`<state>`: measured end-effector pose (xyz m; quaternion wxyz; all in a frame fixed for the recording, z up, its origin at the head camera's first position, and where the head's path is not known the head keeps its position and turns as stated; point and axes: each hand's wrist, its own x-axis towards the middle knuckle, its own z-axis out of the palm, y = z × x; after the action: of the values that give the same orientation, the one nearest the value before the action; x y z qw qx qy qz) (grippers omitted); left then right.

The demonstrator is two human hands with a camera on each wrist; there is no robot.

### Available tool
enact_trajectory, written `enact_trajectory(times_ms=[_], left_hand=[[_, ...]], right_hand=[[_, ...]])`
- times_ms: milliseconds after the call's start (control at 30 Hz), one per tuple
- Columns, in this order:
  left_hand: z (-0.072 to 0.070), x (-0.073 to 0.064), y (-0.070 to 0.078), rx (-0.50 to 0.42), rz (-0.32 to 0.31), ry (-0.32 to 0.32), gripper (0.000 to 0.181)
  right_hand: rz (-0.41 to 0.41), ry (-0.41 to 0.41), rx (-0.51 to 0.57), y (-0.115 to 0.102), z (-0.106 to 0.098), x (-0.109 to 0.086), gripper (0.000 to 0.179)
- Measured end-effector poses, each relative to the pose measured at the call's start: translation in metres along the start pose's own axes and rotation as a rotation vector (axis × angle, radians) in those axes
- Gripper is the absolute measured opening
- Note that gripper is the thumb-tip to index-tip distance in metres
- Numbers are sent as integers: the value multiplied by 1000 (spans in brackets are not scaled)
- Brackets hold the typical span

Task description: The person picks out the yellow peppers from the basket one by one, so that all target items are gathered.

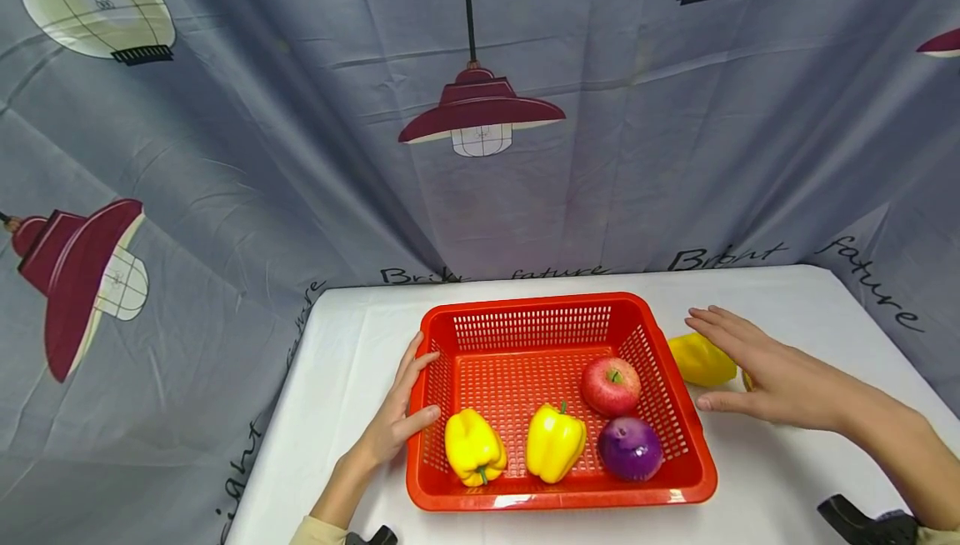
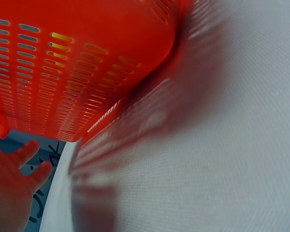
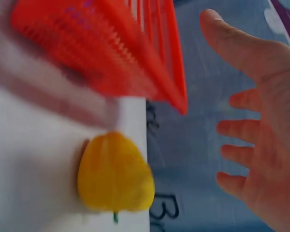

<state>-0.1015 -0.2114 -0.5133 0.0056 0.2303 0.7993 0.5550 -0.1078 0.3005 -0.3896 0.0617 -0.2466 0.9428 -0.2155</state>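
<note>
A red plastic basket holds two yellow bell peppers, a red apple and a purple round fruit or vegetable. At its left side, my left hand touches the rim with fingers spread; the left wrist view has this hand beside the perforated wall. My right hand hovers right of the basket, fingers extended, holding nothing. Under and beyond its fingers lies another yellow bell pepper, partly hidden from the head view. That pepper shows its green stem in the right wrist view.
A white-covered table carries everything. Behind and to the sides hangs a grey-blue curtain printed with lamps and lettering. A small yellow patch shows by the right hand; its kind is unclear.
</note>
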Motion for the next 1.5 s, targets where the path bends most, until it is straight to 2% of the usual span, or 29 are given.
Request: enact_trajectory(times_ms=[167, 333, 600, 800, 1067, 1267, 1500], left_hand=[[0, 1, -1, 2, 7, 4, 71], [1, 1, -2, -8, 14, 4, 71], [1, 2, -1, -15, 18, 6, 71], [1, 2, -1, -18, 12, 4, 70], [0, 1, -1, -10, 9, 1, 69], [0, 1, -1, -12, 20, 1, 69], [0, 1, 0, -10, 16, 2, 70]], right_hand=[[-42, -43, 44, -22, -1, 9, 95], [-55, -99, 120, -35, 1, 17, 93], [-54, -222, 266, -47, 5, 30, 104], [-105, -332, 388, -51, 14, 47, 104], [-206, -423, 484, -52, 31, 74, 97], [-223, -515, 591, -53, 45, 93, 89], [-231, -613, 576, -54, 57, 111, 93]])
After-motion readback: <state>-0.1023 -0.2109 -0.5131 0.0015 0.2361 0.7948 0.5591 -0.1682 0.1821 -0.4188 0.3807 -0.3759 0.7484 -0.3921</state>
